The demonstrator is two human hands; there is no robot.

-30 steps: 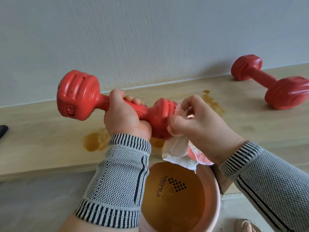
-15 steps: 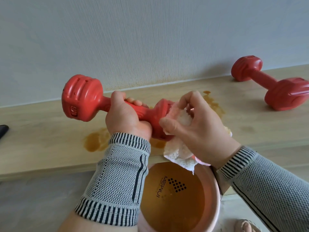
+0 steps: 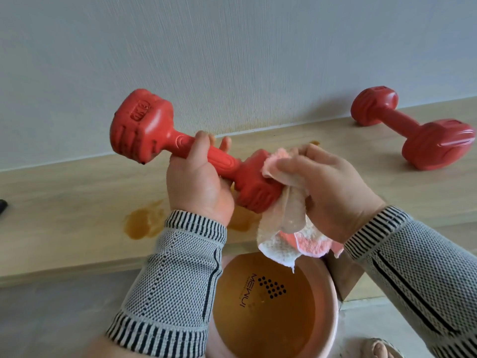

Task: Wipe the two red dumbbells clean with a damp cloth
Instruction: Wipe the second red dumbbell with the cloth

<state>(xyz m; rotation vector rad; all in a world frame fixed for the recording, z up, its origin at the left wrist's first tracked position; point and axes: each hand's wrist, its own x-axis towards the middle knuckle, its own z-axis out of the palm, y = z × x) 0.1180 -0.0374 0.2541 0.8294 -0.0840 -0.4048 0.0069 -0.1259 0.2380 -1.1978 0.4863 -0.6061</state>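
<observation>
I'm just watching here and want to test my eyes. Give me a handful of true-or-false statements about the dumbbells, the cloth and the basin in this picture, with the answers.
1. The left hand grips the held dumbbell by its handle. True.
2. The right hand presses the cloth against the dumbbell's far-left head. False: the cloth is on the head nearest the right hand.
3. The second dumbbell lies on the wooden ledge by the wall. True.
4. The pink basin holds clear water. False: the water looks brownish orange.
5. The ledge is dry all over. False: a brownish puddle sits on it.
</observation>
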